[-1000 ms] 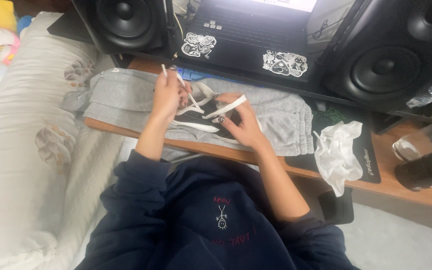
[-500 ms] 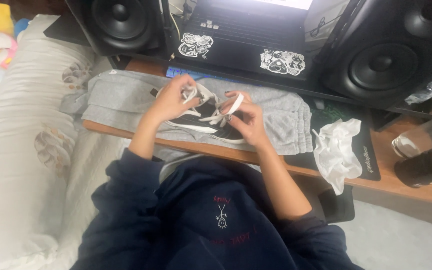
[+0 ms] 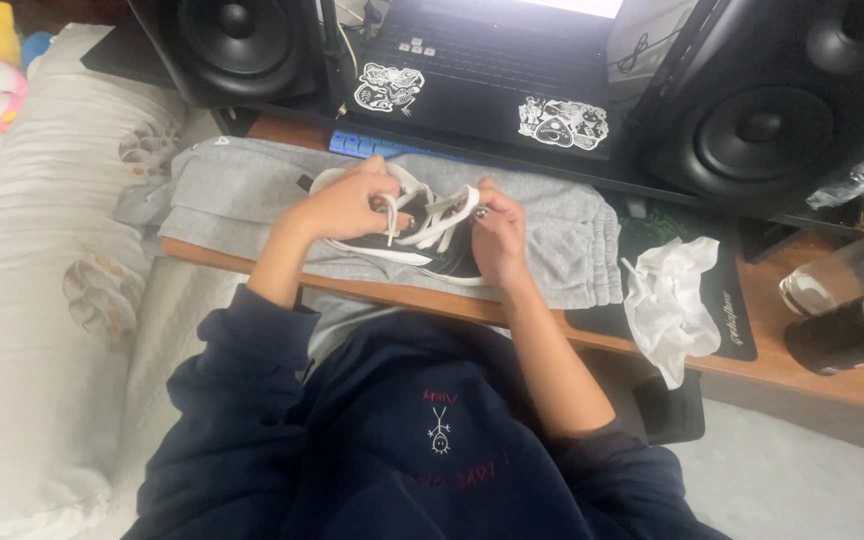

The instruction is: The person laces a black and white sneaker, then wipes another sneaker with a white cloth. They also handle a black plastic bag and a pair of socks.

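Observation:
A black shoe with a white sole (image 3: 407,252) lies on a grey cloth (image 3: 242,195) spread over the wooden desk (image 3: 802,370). My left hand (image 3: 344,203) rests on the shoe's left side and pinches a white lace (image 3: 439,218). My right hand (image 3: 497,230) grips the other end of the lace on the shoe's right side. The two hands are close together, with the lace ends crossing between them. Both forearms come up from dark blue sleeves.
Two black speakers (image 3: 237,40) (image 3: 767,125) flank a black laptop with stickers (image 3: 492,75) at the back. Crumpled white tissue (image 3: 670,300) lies on a dark mat to the right, beside a glass (image 3: 837,275) and a dark cylinder (image 3: 852,335). A pale pillow (image 3: 42,300) lies at left.
My hands were apart with the lace ends pulled up and outward. They have since come down and together over the shoe, with the lace ends now crossing between them.

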